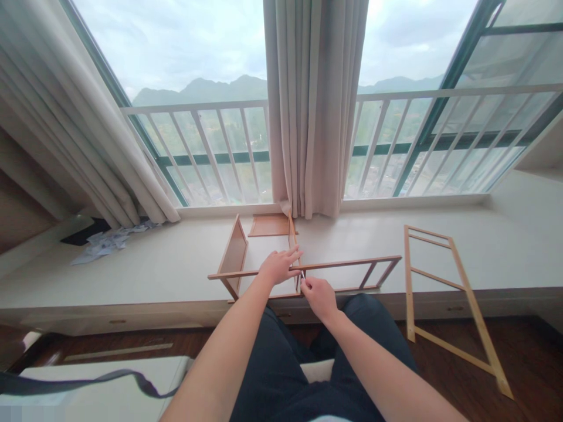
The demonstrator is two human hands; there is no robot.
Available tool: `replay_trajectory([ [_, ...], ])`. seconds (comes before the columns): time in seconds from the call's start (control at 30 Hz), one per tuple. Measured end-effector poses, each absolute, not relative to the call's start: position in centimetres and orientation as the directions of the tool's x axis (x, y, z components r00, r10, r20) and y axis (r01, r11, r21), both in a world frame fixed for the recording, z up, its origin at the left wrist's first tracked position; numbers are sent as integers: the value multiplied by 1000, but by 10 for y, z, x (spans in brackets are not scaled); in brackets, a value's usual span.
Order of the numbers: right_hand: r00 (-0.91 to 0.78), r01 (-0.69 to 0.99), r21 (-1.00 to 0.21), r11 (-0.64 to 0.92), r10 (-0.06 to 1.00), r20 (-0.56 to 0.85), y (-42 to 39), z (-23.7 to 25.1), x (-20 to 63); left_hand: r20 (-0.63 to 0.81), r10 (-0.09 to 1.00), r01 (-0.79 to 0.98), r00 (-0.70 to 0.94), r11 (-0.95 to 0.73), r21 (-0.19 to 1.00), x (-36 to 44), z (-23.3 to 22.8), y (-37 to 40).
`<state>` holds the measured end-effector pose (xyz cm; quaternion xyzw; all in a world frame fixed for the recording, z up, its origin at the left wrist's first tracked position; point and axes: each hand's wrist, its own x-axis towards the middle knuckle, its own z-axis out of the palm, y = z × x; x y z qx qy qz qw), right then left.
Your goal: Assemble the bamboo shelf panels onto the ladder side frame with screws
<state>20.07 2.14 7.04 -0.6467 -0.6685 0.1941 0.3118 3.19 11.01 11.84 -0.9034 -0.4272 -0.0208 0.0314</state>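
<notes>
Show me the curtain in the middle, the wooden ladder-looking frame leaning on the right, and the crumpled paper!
middle curtain (pixel 313 105), head view, on its hanging folds.
leaning wooden frame (pixel 467 299), head view, on its right side rail.
crumpled paper (pixel 108 241), head view, on the pile's middle.

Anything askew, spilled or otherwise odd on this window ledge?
Yes: crumpled white paper scraps lie scattered at the ledge's far left, and a light wooden ladder-like frame leans off the ledge edge onto the floor. Nothing looks damaged.

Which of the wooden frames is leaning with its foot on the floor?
The ladder-like frame on the right, propped against the ledge; the other frame lies on it.
</notes>
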Motion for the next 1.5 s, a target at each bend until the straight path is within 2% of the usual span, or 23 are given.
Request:
replay_trajectory([
  [0.2, 16, 824, -564, 62, 991, 133, 23, 74, 202, 66, 771, 774, 634, -633, -39, 32, 118, 110],
  [0.53, -9, 862, -500, 78, 990, 138, 23, 79, 204, 66, 768, 770, 638, -636, -49, 32, 117, 110],
  [0.77, -38, 904, -421, 71, 996, 87, 25, 81, 207, 63, 769, 772, 636, -634, -46, 33, 118, 110],
  [1.03, -54, 916, -393, 77, 996, 68, 28, 89, 207, 57, 769, 771, 636, -635, -35, 32, 117, 110],
  [1.33, -12, 790, -612, 30, 999, 33, 28, 83, 202, 64, 767, 769, 639, -637, -40, 32, 116, 111],
  [1.5, -23, 572, -820, 26, 1000, 16, 31, 72, 199, 60, 768, 770, 638, -636, -51, 33, 117, 111],
])
